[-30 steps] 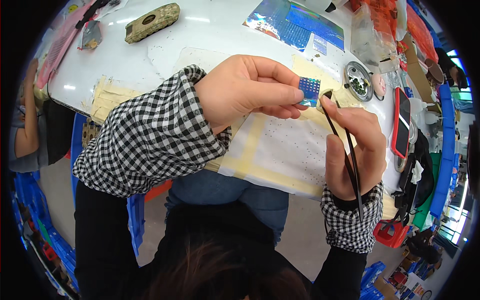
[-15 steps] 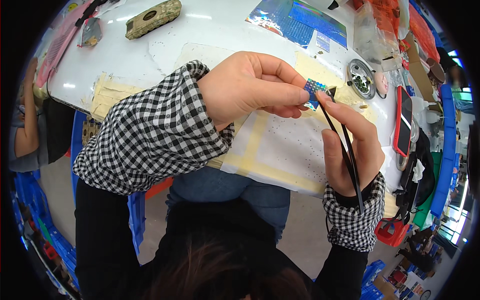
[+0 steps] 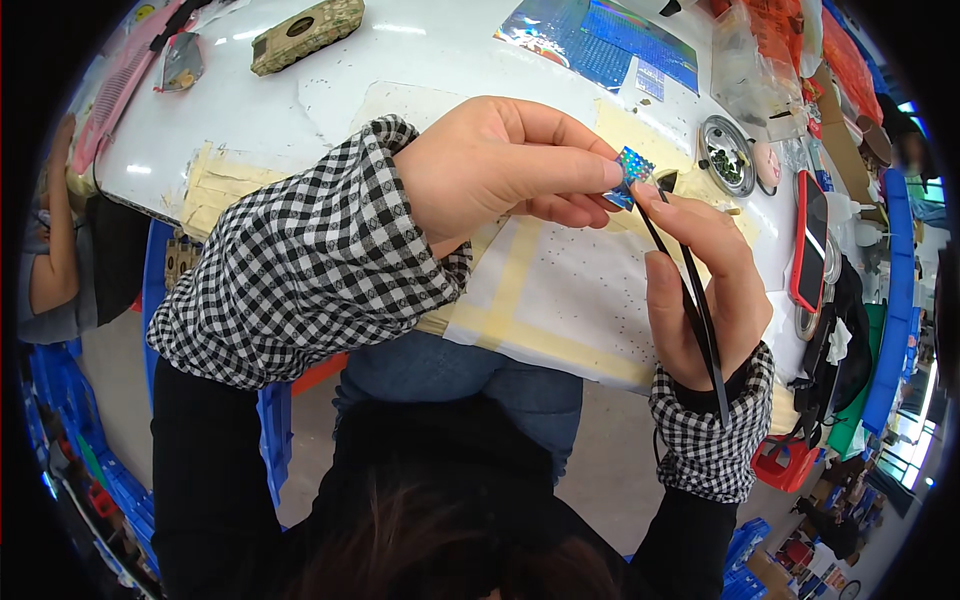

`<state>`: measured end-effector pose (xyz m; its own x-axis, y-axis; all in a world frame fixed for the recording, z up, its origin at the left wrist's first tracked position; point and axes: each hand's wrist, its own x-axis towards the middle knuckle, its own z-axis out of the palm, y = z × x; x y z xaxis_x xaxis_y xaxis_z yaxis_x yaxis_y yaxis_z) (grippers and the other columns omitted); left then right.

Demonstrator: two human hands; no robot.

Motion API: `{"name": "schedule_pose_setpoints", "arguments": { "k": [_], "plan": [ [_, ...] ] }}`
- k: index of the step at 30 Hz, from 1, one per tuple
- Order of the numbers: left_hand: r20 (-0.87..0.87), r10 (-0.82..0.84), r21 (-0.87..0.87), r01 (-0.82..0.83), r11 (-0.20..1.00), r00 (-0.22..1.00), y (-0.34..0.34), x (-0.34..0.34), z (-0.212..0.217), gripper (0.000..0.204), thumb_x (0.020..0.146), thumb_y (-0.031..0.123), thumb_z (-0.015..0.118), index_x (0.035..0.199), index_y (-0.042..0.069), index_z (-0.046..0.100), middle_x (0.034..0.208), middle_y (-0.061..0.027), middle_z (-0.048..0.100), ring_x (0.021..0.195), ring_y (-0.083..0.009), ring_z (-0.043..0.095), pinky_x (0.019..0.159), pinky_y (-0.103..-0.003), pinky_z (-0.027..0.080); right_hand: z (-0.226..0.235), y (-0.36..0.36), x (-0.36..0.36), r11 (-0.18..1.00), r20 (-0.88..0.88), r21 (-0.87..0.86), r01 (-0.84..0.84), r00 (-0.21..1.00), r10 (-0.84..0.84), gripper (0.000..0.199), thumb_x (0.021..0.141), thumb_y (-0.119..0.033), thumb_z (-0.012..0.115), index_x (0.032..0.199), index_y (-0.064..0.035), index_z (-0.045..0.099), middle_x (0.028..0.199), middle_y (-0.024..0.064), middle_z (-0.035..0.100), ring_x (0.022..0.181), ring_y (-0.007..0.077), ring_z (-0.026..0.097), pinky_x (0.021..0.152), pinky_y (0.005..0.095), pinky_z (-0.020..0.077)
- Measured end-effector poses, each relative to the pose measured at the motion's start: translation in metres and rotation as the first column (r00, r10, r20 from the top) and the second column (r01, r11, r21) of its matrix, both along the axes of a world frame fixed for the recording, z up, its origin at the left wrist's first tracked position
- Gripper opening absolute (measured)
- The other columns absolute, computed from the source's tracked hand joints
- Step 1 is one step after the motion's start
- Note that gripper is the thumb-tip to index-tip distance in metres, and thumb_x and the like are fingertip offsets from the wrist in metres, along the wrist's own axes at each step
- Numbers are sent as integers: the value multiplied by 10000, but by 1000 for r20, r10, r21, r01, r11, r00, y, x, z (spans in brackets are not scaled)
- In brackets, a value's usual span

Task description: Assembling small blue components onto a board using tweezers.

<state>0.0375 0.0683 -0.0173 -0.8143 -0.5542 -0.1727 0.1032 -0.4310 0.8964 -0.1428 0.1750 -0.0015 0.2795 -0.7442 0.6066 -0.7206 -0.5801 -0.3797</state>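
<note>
Between thumb and fingers, my left hand [image 3: 510, 165] pinches a small shiny blue holographic piece of sheet [image 3: 636, 164] dotted with rows of marks. My right hand [image 3: 712, 275] meets it from the right, with an index fingertip at the piece's lower edge. A pair of black tweezers [image 3: 704, 330] lies along that palm, held in the right hand with its back end down by the wrist. Under both hands is a white paper sheet [image 3: 560, 290] bordered with yellow tape and scattered with tiny dark specks.
A camouflage model hull [image 3: 307, 37] lies at the far left, near a pink tray [image 3: 110, 105]. Larger blue holographic sheets [image 3: 570, 45] are at the back. To the right stand a round dish [image 3: 727, 157] of small dark green bits and a red-cased phone [image 3: 808, 240]. Another person's arm [image 3: 52, 240] shows at left.
The small blue piece has tilted and risen slightly, and its dotted face now catches the light. Both hands have shifted only a little; the tweezers stay in my right palm.
</note>
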Motion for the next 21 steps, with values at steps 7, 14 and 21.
{"name": "schedule_pose_setpoints", "arguments": {
  "k": [7,14,21],
  "plan": [
    [-2,8,-9,-8,1000,1000,1,1,3,203,862,171,628,987,13,615,900,-83,665,786,-124,659,707,-199,525,4,1,1,1000,-11,16,3,1000,-3,288,772,40,627,1053,35,561,989,163,634,864,281,624,781,347,487],
    [-1,4,-11,-4,1000,1000,1,0,1,200,864,170,625,984,12,614,894,-77,665,786,-120,659,705,-199,525,4,5,-1,993,-15,113,12,1000,-11,236,859,-38,548,1075,53,522,1057,193,624,984,272,596,898,364,435],
    [-1,4,-38,-4,999,1000,1,1,2,194,863,165,624,980,10,614,884,-74,666,778,-122,661,697,-201,527,2,1,2,1000,33,8,14,999,-14,290,738,61,645,1021,36,586,918,153,638,803,272,627,730,327,495]
  ]
}}
